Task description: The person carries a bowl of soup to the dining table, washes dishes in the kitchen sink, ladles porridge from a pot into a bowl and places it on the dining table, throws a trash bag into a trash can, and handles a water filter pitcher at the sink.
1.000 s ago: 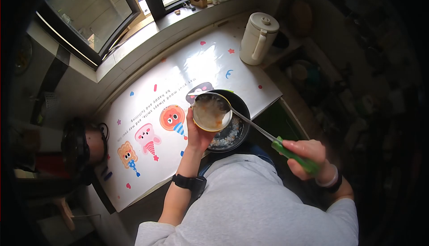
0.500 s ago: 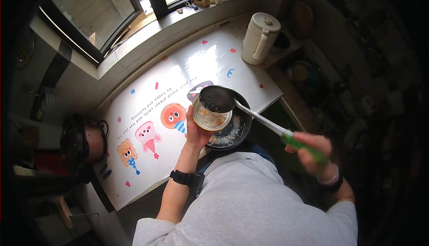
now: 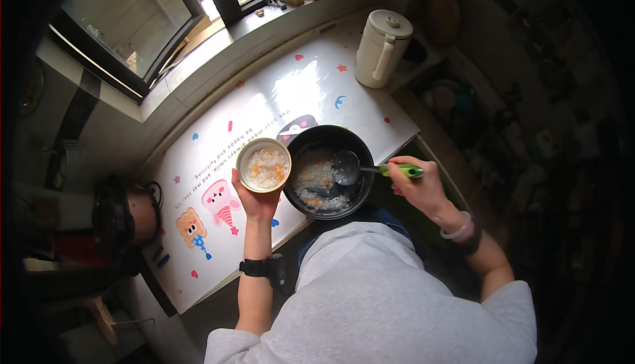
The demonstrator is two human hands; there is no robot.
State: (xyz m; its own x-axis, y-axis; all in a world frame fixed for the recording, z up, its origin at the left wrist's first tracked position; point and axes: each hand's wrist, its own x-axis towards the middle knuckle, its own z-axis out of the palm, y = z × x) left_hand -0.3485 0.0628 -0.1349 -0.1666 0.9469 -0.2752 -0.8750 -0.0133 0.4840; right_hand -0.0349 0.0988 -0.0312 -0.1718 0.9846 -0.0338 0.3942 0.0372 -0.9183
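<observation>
My left hand [image 3: 256,200] holds a round bowl [image 3: 264,165] with a yellowish rim, its fingers wrapped round the near side. White porridge-like food with orange bits lies inside it. Just right of the bowl is a black pot [image 3: 364,200] at the mat's front edge, with more of the same food over its bottom. My right hand [image 3: 418,182] grips the green handle of a ladle [image 3: 346,168], whose dark head rests inside the pot, on the right side of the food.
A patterned white mat [image 3: 254,109] covers the counter. At its back right stands a cream jug [image 3: 383,50]. A brown and black cooker [image 3: 129,215] is on the left. An open window [image 3: 132,27] and small items on the sill are behind.
The bowl has moved left, away from above the pot, and is now fully uncovered. The ladle has gone from over the bowl down into the pot, with my right hand moving up and left.
</observation>
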